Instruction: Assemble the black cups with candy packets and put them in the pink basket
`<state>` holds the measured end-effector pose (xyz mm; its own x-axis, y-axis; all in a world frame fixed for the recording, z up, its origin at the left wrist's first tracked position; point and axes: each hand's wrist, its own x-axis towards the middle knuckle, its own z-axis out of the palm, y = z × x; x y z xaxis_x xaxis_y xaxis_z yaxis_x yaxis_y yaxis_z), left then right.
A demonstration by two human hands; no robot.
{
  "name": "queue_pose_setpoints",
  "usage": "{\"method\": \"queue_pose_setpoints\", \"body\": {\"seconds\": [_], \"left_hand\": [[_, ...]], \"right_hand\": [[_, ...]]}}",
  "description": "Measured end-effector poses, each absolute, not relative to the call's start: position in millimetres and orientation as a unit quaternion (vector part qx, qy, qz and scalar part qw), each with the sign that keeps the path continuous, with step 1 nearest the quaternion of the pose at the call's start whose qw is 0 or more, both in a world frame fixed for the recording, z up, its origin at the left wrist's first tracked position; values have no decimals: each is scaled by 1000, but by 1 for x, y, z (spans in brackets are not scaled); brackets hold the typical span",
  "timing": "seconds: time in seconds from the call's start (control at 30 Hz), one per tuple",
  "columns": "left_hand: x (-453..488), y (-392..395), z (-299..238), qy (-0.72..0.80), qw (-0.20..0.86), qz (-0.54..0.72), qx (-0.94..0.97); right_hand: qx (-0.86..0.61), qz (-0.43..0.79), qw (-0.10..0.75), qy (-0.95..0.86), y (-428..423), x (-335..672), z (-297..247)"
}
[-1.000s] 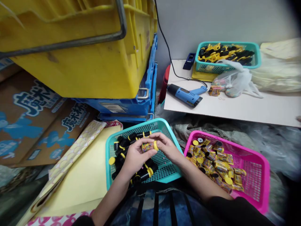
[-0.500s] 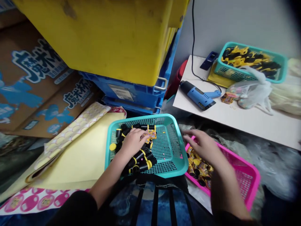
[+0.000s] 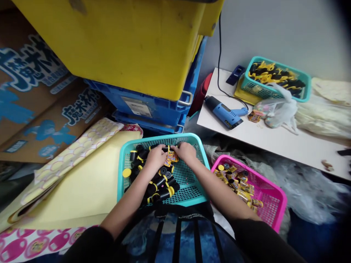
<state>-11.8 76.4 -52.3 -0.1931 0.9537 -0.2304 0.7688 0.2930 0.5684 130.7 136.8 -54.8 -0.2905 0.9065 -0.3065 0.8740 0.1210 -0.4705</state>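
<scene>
Both of my hands are inside a turquoise mesh basket (image 3: 204, 166) on my lap. My left hand (image 3: 156, 159) has its fingers bent and closed at the edge of small orange printed labels (image 3: 172, 156). Facing it, my right hand (image 3: 187, 152) reaches in with its fingertips closed on the end of a black tube with a yellow ring (image 3: 168, 148), just beyond the labels. The fingertips are partly hidden. Many loose black tubes with yellow rings (image 3: 167, 193) fill the basket's left and front, and a yellow disc (image 3: 126, 172) lies at its left side.
A pink basket (image 3: 276, 199) at right holds tubes wearing printed labels (image 3: 245, 188). On the white table are a blue heat gun (image 3: 226, 114), a plastic bag (image 3: 282, 111) and another turquoise basket (image 3: 307, 89). Stacked yellow (image 3: 128, 47) and blue crates (image 3: 161, 111) stand ahead, cartons (image 3: 41, 109) left.
My right hand has moved left from above the pink basket into the turquoise basket, meeting my left hand. My left hand stays by the labels. The view has shifted slightly.
</scene>
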Motion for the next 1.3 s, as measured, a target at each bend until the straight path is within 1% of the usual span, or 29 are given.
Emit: {"method": "queue_pose_setpoints", "body": {"seconds": [0.13,0.27,0.37,0.47,0.5,0.53,0.6,0.67,0.73,0.87,0.97,1.07,1.13,1.3], "left_hand": [[-1,74,-51,752,273,184,571],[-3,73,-51,749,306,216,547],[-18,71,-47,755,330,244,512],[-34,62,-39,759,341,272,484],[-38,59,-35,750,360,293,471],[-40,56,-31,733,392,324,452],[-40,50,-23,680,464,401,402],[-35,46,-13,640,500,460,360],[-28,44,-5,636,490,475,360],[-16,44,4,639,461,481,384],[-15,44,4,643,454,487,379],[-18,42,2,655,427,503,369],[-21,41,3,663,402,510,372],[-21,41,6,659,378,503,412]], "right_hand": [[-605,320,62,-727,135,126,-68],[-614,347,109,-701,134,125,-79],[-606,364,165,-688,136,131,-74],[-584,374,234,-681,138,141,-60],[-570,388,253,-679,137,144,-54],[-552,419,270,-668,135,147,-48],[-502,523,296,-622,127,149,-35],[-446,619,303,-571,116,148,-23],[-418,650,289,-565,106,144,-14],[-438,636,266,-577,97,135,-7],[-435,652,289,-550,98,137,-10],[-378,719,341,-472,102,152,-9],[-346,749,361,-435,105,165,-4],[-301,740,352,-487,113,187,12]]}}
